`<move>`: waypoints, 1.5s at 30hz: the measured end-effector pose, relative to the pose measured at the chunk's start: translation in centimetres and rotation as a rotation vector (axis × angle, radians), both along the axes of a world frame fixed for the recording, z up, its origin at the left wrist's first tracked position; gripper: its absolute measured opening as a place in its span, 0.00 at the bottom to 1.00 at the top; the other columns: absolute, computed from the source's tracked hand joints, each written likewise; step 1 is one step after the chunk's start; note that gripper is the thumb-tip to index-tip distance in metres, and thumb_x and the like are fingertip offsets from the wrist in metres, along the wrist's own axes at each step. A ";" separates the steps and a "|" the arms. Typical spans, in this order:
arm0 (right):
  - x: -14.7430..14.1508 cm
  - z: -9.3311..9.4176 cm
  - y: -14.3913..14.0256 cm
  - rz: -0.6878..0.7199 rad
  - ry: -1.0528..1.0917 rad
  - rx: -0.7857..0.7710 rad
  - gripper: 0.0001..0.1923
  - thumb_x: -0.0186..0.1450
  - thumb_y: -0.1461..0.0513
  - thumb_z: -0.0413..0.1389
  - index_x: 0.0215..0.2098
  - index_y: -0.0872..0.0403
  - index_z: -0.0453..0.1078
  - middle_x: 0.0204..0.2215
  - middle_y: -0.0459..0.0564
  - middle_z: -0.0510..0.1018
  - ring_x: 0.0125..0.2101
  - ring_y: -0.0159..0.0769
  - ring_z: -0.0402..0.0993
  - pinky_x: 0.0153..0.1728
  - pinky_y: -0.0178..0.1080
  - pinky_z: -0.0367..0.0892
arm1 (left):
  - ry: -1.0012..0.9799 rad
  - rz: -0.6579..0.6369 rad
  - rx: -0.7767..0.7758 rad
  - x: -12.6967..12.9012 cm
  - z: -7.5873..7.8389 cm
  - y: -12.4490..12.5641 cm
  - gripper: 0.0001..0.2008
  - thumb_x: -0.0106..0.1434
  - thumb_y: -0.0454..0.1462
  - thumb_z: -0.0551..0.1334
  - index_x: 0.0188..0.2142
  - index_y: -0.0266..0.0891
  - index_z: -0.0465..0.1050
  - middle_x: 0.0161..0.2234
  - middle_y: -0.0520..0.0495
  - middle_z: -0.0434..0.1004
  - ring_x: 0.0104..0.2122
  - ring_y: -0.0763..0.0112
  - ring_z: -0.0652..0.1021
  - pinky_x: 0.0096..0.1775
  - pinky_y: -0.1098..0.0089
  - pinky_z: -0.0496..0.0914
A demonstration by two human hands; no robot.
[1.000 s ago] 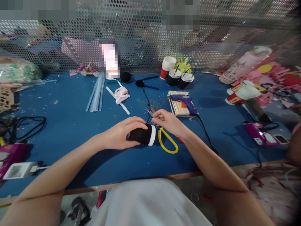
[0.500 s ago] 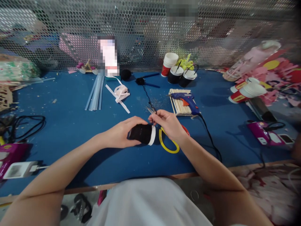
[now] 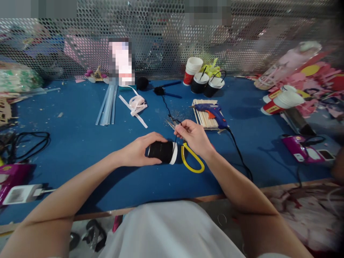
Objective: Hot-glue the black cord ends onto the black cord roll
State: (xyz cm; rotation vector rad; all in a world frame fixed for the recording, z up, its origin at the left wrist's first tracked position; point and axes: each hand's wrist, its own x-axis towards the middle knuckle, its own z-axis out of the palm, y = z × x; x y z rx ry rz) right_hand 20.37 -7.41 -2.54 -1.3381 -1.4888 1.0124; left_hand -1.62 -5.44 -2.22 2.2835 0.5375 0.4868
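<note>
The cup [image 3: 162,152] looks like paper, matt black outside with a white rim. The cord [image 3: 168,113] is thin, dark and fuzzy. The scissors [image 3: 188,157] have glossy yellow plastic handles and shiny metal blades. The table [image 3: 80,143] is covered in matt blue cloth, like felt. The glue gun [image 3: 213,114] is smooth blue plastic, lying on pale bare-wood sticks [image 3: 202,116]. The screen [image 3: 166,36] behind is perforated metal.

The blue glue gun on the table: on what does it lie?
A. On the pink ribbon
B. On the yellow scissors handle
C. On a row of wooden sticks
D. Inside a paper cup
C: the blue glue gun lies across the row of wooden sticks, beyond the right hand, apart from the pink ribbon, the yellow scissors handle and the paper cups.
</note>
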 end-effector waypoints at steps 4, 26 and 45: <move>-0.1 -0.2 -0.1 0.027 -0.024 -0.019 0.15 0.61 0.51 0.53 0.26 0.54 0.64 0.24 0.47 0.73 0.25 0.30 0.68 0.29 0.36 0.64 | -0.020 -0.021 0.028 0.1 0.1 -0.2 0.26 0.56 0.39 0.64 0.53 0.39 0.60 0.51 0.38 0.66 0.51 0.60 0.69 0.52 0.60 0.65; -0.1 -0.5 -0.4 0.057 -0.244 0.012 0.16 0.62 0.51 0.51 0.25 0.54 0.63 0.23 0.45 0.69 0.23 0.29 0.62 0.26 0.35 0.57 | -0.100 -0.037 0.348 0.4 -1.3 -0.5 0.22 0.60 0.36 0.61 0.53 0.38 0.60 0.52 0.36 0.65 0.52 0.59 0.67 0.52 0.55 0.66; 0.6 -0.1 -0.7 0.023 -0.044 -0.054 0.20 0.64 0.48 0.46 0.27 0.55 0.66 0.25 0.48 0.71 0.26 0.31 0.67 0.28 0.35 0.64 | -0.213 0.208 0.210 0.6 -1.2 -0.4 0.24 0.55 0.38 0.65 0.50 0.39 0.62 0.50 0.37 0.66 0.51 0.59 0.69 0.51 0.56 0.67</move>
